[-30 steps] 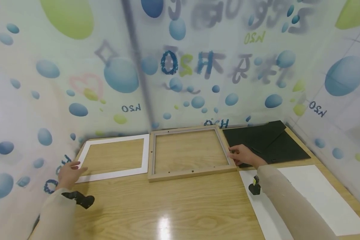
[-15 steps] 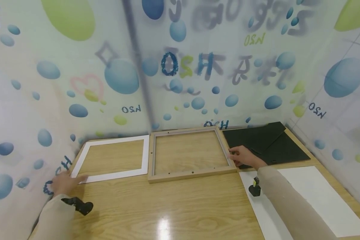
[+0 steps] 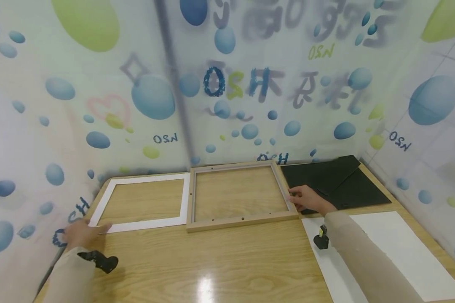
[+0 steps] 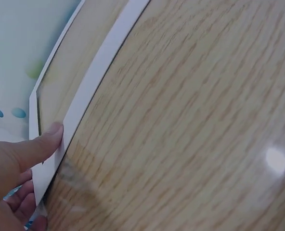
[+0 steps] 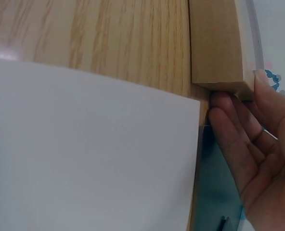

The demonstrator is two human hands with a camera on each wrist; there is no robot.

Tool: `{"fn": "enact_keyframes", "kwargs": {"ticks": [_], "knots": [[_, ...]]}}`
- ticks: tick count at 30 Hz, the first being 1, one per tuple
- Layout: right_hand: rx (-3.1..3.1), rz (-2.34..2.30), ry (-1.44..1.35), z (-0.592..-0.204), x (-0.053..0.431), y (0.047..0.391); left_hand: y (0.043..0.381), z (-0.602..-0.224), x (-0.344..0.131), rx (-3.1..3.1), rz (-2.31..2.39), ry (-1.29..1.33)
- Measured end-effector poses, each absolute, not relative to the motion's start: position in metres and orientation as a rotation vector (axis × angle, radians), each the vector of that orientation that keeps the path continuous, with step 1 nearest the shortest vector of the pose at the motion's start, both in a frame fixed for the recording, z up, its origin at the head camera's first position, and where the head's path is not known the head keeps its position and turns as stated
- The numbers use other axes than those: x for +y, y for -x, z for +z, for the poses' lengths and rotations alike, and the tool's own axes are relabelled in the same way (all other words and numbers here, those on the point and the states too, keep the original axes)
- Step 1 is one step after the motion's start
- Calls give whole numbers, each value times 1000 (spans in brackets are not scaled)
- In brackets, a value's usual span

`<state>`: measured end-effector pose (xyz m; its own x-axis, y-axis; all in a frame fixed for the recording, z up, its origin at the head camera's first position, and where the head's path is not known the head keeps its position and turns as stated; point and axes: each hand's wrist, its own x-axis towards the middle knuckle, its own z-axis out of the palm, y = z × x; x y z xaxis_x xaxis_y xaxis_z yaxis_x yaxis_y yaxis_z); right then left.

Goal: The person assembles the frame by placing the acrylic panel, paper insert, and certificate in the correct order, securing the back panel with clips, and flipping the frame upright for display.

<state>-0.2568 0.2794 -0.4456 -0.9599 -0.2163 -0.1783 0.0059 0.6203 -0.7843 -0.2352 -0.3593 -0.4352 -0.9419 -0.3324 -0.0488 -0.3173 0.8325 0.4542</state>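
A white picture mat (image 3: 148, 225) with a rectangular opening lies at the left of the table. My left hand (image 3: 79, 234) pinches its near left corner. In the left wrist view the thumb (image 4: 50, 139) is on top of the mat, with the other fingers at and partly behind its outer edge. Beside the mat sits a wooden picture frame (image 3: 242, 219), its middle showing the table. My right hand (image 3: 308, 198) holds the frame's right side near the front corner. From the right wrist, the thumb lies against the frame's inner side and the fingers are under its outer edge.
Right of the frame lies a black backing board (image 3: 333, 179) with a stand flap. Nearer, a large white sheet (image 3: 398, 252) lies partly beneath my right forearm. A printed curtain (image 3: 227, 118) hangs behind the wood-grained table (image 3: 197, 256).
My left hand has come down and nearer, from just over the mat's left edge, and now pinches its near left corner. The right hand keeps its hold on the frame.
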Motion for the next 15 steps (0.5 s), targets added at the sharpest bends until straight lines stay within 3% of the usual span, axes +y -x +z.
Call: {"fn": "enact_keyframes", "kwargs": {"ticks": [15], "knots": [[2592,-1247,155,-448,284,253,227,-431,-371,-2819,-1060,-569]]}}
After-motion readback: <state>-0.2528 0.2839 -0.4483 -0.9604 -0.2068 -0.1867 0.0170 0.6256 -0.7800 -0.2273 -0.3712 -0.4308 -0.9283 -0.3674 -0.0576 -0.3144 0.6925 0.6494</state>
